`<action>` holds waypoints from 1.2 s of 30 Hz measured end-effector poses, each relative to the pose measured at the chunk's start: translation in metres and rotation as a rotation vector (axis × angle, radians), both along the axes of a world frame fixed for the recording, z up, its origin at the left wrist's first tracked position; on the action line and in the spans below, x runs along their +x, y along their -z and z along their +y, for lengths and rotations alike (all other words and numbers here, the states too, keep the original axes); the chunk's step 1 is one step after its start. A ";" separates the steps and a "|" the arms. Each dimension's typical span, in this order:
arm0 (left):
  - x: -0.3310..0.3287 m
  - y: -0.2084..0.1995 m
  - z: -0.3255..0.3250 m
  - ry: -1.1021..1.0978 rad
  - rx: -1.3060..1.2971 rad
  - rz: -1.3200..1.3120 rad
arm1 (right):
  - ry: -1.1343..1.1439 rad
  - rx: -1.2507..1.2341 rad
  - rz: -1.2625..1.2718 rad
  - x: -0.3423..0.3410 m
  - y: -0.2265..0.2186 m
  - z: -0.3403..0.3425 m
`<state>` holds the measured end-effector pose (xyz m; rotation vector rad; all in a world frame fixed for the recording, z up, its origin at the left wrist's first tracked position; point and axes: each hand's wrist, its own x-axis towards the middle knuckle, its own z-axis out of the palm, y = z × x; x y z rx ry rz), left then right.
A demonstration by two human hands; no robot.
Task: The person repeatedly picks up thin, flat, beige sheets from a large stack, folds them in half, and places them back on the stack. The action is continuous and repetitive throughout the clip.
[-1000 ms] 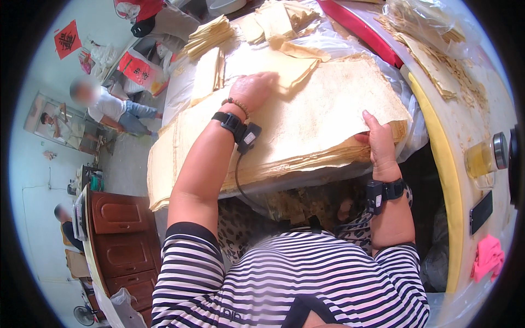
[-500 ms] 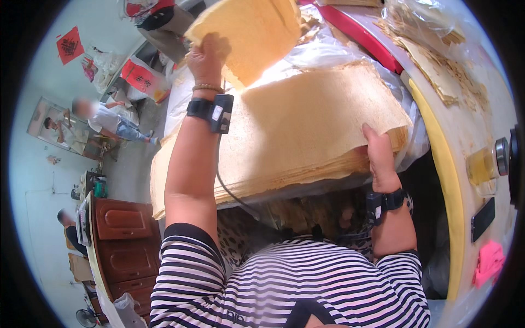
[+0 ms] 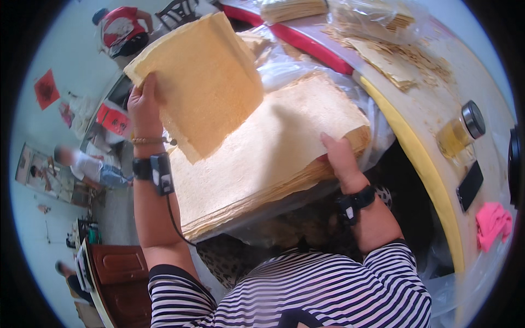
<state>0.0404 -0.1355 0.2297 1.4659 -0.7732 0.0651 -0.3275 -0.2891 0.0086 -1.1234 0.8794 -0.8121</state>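
While your left hand [image 3: 145,106] pinches one lifted sheet [image 3: 205,82] and your right hand [image 3: 339,156] presses flat on the stack [image 3: 262,158], I'd say you're peeling; next carry it clear without tearing.

Pale blue-grey floor [image 3: 38,164], daylit. Brown wooden cabinet [image 3: 117,273] at lower left. Dark chair [image 3: 178,10] at top. Red paper squares [image 3: 46,88] lie on the floor. Desk [image 3: 437,115] has a yellow edge.
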 end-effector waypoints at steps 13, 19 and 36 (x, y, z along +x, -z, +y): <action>-0.024 -0.024 -0.134 0.142 -0.105 0.021 | 0.021 0.091 -0.077 0.000 -0.005 0.002; 0.018 0.016 -0.213 0.133 0.062 0.160 | -0.106 0.127 0.006 -0.005 -0.002 -0.004; -0.253 0.155 0.090 0.543 0.648 -0.467 | -0.171 -0.057 -0.161 0.040 -0.107 -0.019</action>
